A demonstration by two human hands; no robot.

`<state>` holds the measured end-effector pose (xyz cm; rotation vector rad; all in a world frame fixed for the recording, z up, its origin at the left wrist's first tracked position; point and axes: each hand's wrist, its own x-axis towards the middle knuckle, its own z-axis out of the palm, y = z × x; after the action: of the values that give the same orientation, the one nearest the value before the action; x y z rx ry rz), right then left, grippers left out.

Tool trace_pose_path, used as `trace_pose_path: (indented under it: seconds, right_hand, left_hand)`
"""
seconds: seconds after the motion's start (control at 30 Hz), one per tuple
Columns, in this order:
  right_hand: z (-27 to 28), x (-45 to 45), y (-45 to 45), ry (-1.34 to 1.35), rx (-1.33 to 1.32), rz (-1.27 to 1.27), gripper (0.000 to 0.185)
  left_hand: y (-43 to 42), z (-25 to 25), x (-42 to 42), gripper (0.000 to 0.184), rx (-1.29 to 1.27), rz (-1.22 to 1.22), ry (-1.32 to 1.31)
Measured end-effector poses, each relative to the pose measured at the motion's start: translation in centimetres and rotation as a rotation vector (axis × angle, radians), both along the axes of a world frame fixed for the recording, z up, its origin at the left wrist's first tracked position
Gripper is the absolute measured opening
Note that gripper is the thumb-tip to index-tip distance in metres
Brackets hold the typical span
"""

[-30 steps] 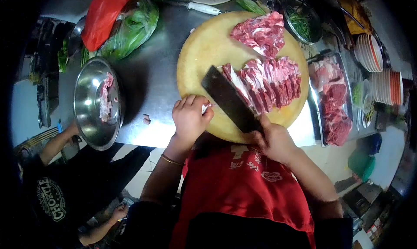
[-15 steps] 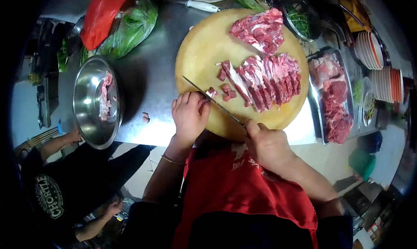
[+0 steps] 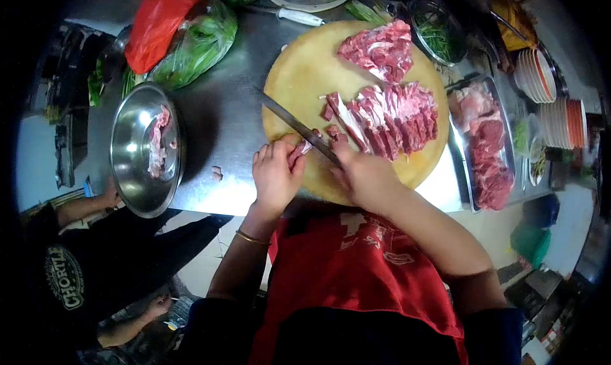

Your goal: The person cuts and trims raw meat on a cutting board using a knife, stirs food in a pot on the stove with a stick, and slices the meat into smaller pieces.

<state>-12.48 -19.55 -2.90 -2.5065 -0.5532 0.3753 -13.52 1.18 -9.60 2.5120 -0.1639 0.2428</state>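
My left hand [image 3: 278, 174] is at the near left edge of the round yellow cutting board [image 3: 299, 72], fingers pinched on a small piece of meat [image 3: 301, 150]. My right hand [image 3: 369, 179] grips a knife [image 3: 293, 122], its dark blade slanting up and left past the board's edge. The handle is hidden in my fist. The blade lies just beside the meat at my left fingertips. Small meat cubes [image 3: 335, 133] sit by the right knuckles. Behind them lies a row of sliced raw meat strips [image 3: 394, 120], with a larger slab [image 3: 379, 50] at the far side.
A steel bowl [image 3: 122, 168] with meat scraps stands left; a stray scrap [image 3: 217, 173] lies on the metal table [image 3: 223, 117]. Right of the board is a tray of meat [image 3: 490, 142], then stacked bowls [image 3: 563, 124]. Bagged greens [image 3: 200, 50] lie far left. Another person's arm [image 3: 89, 207] shows.
My right hand has moved left and slightly up, close to my left hand. The knife has turned, showing more of its flat side. My left hand keeps its pinch.
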Motion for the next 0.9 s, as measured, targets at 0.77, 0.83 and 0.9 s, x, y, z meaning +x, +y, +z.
trace_pose_path:
  seconds: [0.77, 0.83, 0.9]
  right_hand:
    - [5.1, -9.0, -10.5, 0.387, -0.04, -0.021, 0.033]
    - [5.1, -9.2, -10.4, 0.387, -0.047, -0.058, 0.032]
    - [5.1, -9.3, -9.9, 0.399, 0.026, -0.112, 0.033]
  left_hand:
    - [0.8, 0.0, -2.5, 0.019, 0.003, 0.132, -0.149]
    - [1.3, -1.2, -2.5, 0.022, -0.071, 0.063, -0.054]
    - [1.5, -1.8, -1.9, 0.022, -0.188, 0.091, -0.01]
